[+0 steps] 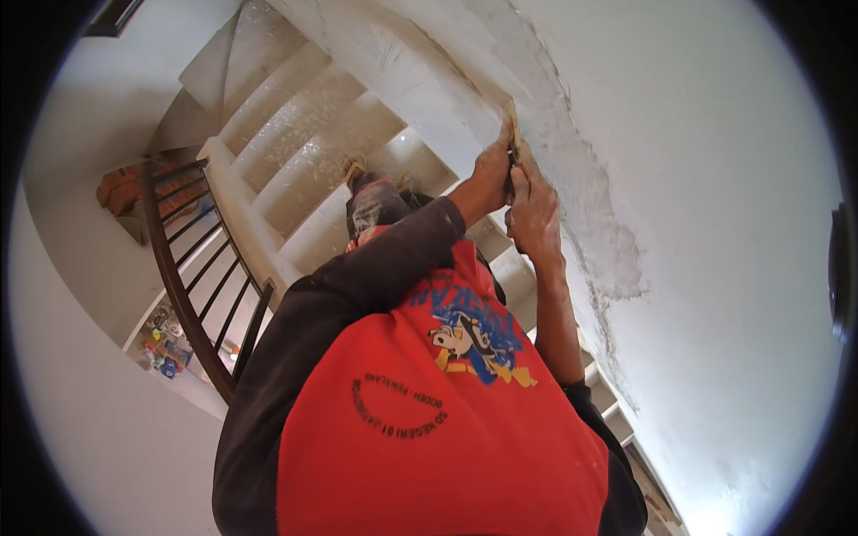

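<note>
The right hand [535, 207] was closed in a narrow grip on the lower part of a thin, flat tan tool [513, 125], with the left hand [492, 170] curled against it from the other side. The tool stood on edge beside the wall [733, 170], at the border of a rough grey patch [617, 237]; whether its edge touched the surface could not be told, nor whether it was a scraper or a sanding piece.

The grey patch ran down the wall in a long, ragged band. Judging by its uneven margins and dark crack-like lines, the surface there looked only partly worked, with smoothing apparently left to do, while the white wall to its right looked even.

Below the hands, the person's red shirt [429, 482] with dark sleeves carried a cartoon dog in blue, white and yellow, blue lettering above it and a ring of small black lettering lower down. No writing showed on the tool.

Farther out, a sandalled foot [356, 170] rested on the curving staircase [304, 152], whose treads were scattered with pale flecks. A dark metal railing [170, 259] stood to the left, with colourful clutter [165, 344] below it.
</note>
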### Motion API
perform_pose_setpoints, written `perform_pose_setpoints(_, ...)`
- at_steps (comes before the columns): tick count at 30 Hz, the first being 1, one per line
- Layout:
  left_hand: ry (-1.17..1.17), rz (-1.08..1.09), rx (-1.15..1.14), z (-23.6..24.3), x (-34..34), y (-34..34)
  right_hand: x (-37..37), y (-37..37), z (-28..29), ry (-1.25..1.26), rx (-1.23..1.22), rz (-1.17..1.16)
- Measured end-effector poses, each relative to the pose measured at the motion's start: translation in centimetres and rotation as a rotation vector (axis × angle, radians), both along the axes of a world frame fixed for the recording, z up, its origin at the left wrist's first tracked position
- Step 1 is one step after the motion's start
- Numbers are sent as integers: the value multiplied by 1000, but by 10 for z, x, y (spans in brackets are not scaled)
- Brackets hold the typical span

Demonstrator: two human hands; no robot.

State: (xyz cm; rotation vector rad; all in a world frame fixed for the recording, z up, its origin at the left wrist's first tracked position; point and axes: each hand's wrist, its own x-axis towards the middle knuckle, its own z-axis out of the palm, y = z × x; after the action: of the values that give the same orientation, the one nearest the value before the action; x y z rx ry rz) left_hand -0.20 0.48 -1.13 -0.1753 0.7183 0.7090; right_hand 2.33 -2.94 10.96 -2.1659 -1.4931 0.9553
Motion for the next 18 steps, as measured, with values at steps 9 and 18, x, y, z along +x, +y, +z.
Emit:
perform_pose_setpoints(9, 13, 84, 10, 16, -35, 39, -2, 28, -5, -199, -14, 277)
perform_pose_setpoints(18, 42, -60, -23, 31, -19, 19, 0, 1, -5, -223, 321, 234)
